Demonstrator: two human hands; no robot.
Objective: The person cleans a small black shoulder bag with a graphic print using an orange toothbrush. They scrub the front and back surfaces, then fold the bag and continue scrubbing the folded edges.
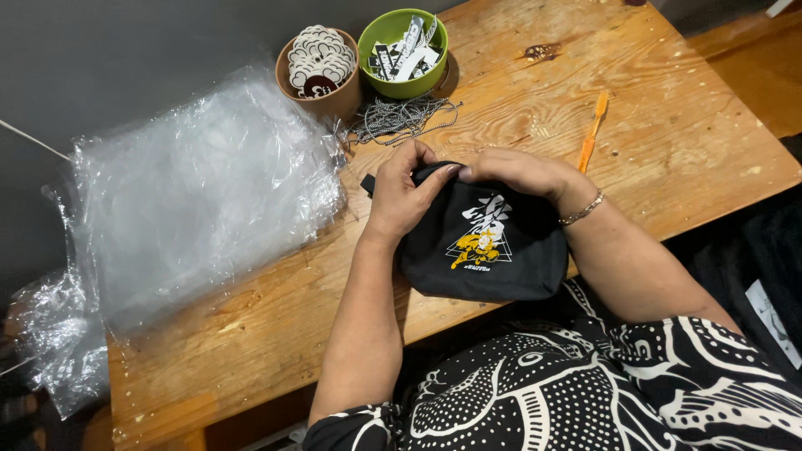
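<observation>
A small black fabric pouch [489, 250] with a white and yellow print lies on the wooden table [652, 108] in front of me. My left hand [401, 196] pinches its top left edge with fingers closed. My right hand [518, 174], with a silver bracelet at the wrist, grips the top edge right beside it. Both hands meet at the pouch's upper rim.
A heap of clear plastic bags [192, 200] covers the table's left side. At the back stand a brown cup [322, 71] of round stickers and a green bowl [404, 52] of black-and-white tags, with a pile of speckled cords [399, 119] before them. An orange tool [592, 129] lies to the right.
</observation>
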